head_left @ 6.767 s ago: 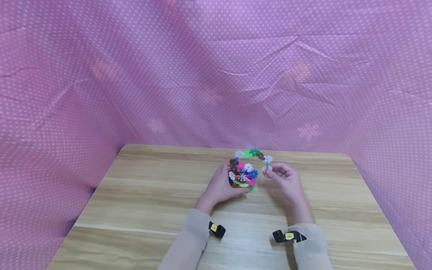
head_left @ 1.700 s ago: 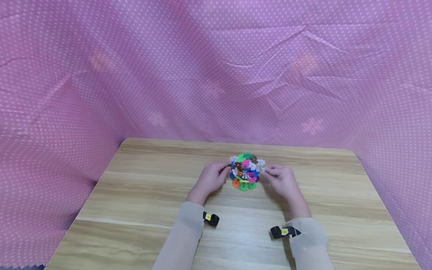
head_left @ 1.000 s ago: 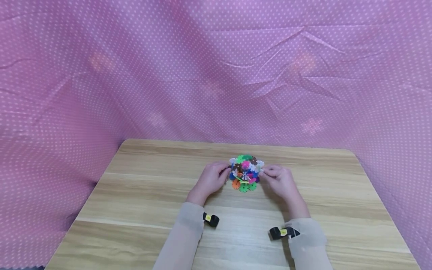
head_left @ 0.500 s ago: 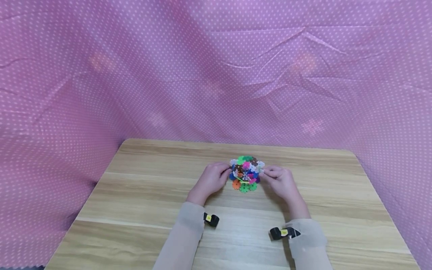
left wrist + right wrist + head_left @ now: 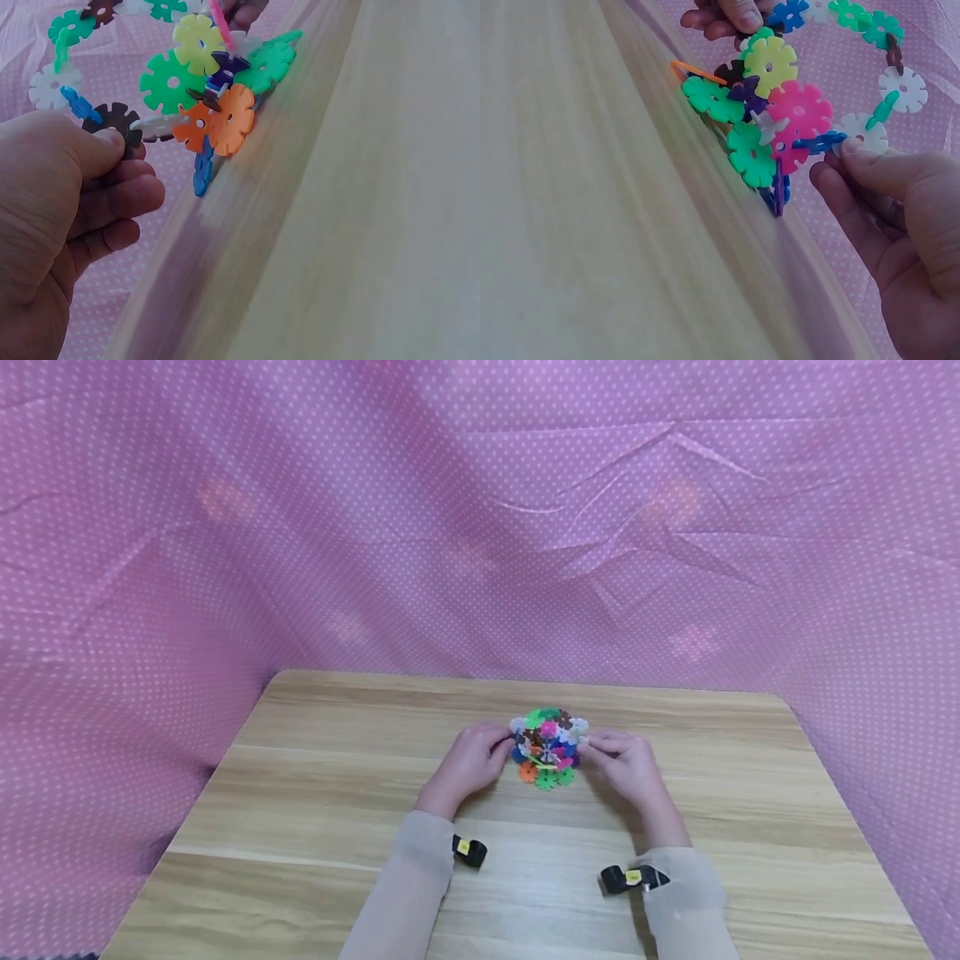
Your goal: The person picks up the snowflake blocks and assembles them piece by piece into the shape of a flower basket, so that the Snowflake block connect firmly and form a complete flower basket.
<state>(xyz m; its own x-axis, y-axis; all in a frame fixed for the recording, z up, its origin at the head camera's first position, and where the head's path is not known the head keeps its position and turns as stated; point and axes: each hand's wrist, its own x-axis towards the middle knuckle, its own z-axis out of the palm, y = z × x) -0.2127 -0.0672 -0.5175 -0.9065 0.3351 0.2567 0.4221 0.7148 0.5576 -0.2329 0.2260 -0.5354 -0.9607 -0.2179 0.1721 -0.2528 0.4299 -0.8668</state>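
Observation:
A small basket (image 5: 547,758) of interlocking plastic snowflake discs, in many colours, appears to stand on the table between both hands. Its arched handle (image 5: 853,15) is a chain of discs rising over the top. My left hand (image 5: 467,765) pinches a dark disc (image 5: 112,120) at the basket's left side, thumb on its face. On the other side, the thumb and fingers of my right hand (image 5: 630,768) pinch a white disc (image 5: 864,132), beside a blue disc (image 5: 819,142) of the basket wall. Whether those two discs interlock is hard to tell.
The wooden table (image 5: 315,793) has rounded far corners. Pink dotted cloth (image 5: 450,527) hangs behind it and along both sides. A black camera strap sits on each wrist, the left (image 5: 470,852) and the right (image 5: 633,878).
Earlier my left hand cupped the basket while my right held the handle's end apart from it. Now the handle's end meets the basket's right side, and my left hand pinches the left side.

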